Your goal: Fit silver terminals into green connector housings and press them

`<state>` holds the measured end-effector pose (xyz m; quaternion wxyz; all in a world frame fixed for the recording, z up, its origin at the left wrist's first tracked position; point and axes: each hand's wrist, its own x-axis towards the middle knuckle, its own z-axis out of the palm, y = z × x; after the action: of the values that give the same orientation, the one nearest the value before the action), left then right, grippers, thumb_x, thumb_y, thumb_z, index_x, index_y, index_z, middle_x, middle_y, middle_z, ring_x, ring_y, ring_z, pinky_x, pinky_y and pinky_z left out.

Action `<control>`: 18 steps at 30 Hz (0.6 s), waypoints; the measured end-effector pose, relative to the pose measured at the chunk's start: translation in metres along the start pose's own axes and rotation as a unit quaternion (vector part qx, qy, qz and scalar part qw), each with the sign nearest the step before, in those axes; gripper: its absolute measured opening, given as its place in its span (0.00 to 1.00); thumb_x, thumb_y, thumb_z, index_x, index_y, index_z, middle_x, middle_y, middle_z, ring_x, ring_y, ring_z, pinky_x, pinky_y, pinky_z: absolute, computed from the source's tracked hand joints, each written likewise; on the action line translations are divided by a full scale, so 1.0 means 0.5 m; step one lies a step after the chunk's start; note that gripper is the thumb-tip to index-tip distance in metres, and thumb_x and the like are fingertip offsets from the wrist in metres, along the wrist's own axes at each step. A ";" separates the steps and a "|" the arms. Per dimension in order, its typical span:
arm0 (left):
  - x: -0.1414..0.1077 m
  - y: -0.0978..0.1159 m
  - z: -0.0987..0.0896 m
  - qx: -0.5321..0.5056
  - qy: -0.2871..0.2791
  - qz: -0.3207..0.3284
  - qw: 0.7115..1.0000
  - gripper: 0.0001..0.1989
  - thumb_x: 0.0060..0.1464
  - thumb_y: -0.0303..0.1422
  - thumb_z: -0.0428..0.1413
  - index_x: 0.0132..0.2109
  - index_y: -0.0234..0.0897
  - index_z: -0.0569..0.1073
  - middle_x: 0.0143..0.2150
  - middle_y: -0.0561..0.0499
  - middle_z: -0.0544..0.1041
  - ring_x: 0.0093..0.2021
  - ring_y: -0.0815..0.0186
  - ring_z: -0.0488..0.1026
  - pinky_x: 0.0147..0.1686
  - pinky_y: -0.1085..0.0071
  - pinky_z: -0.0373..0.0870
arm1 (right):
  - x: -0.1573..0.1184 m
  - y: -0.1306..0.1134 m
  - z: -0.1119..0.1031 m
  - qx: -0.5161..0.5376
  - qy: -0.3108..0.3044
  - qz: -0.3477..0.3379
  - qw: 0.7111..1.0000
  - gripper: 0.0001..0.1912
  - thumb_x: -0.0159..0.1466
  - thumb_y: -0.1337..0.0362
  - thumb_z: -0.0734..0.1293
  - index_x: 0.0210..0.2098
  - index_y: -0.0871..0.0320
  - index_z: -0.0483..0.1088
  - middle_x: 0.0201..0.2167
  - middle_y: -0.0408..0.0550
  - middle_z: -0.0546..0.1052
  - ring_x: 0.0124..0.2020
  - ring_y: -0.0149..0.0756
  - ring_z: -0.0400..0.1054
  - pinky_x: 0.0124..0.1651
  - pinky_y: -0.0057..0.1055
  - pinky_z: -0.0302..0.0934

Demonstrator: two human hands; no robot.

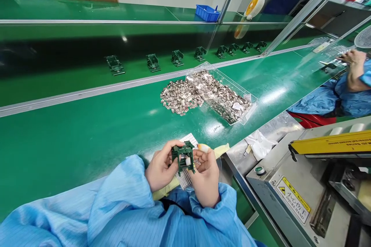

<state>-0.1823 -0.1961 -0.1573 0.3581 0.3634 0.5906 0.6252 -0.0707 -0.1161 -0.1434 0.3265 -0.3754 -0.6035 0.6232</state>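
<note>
the left hand [160, 166] and the right hand [206, 179] are close together low in the view, both clamped on a green plastic frame [182, 154] from either side, so the frame sits between them, held just above the table [72, 154]. a small white piece [188, 161] shows in the frame's opening (too small to say what it is). one fingertip of the right hand has a pale cover [203, 148] on it. a silvery sheet of tiny parts [184, 179] lies under the hands, showing above and below the frame, and a pale yellow cloth [222, 150] lies beside the right hand. both arms are in light blue striped sleeves [116, 200]. farther up the table, a clear plastic tray [223, 96] is heaped with small metal pieces, and a loose pile of metal pieces [179, 96] lies against its left end. beyond a metal rail [130, 81], a row of green frames [185, 56] stands on a raised green shelf. a grey machine [292, 197] with a yellow warning label [293, 200] stands at the right, and another person's hand [353, 58] shows at the upper right.
</note>
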 end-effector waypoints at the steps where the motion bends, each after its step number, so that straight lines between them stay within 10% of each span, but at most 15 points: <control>1: -0.001 0.000 0.000 0.003 0.000 0.002 1.000 0.13 0.60 0.32 0.53 0.52 0.38 0.65 0.32 0.52 0.72 0.29 0.69 0.68 0.29 0.75 0.68 | 0.001 0.002 0.001 0.008 0.003 0.007 1.000 0.22 0.53 0.66 0.72 0.45 0.54 0.63 0.34 0.46 0.75 0.32 0.35 0.71 0.30 0.28 0.67; 18: -0.031 0.010 0.032 0.078 -0.010 -0.011 0.997 0.15 0.54 0.27 0.54 0.50 0.41 0.68 0.28 0.55 0.69 0.24 0.70 0.65 0.23 0.75 0.62 | -0.031 0.013 -0.033 0.069 0.010 0.036 0.997 0.18 0.51 0.66 0.72 0.38 0.53 0.63 0.29 0.41 0.72 0.30 0.33 0.69 0.33 0.29 0.65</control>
<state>-0.1611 -0.2024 -0.1521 0.3413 0.3902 0.6379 0.5695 -0.0484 -0.1216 -0.1487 0.3350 -0.3801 -0.5415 0.6709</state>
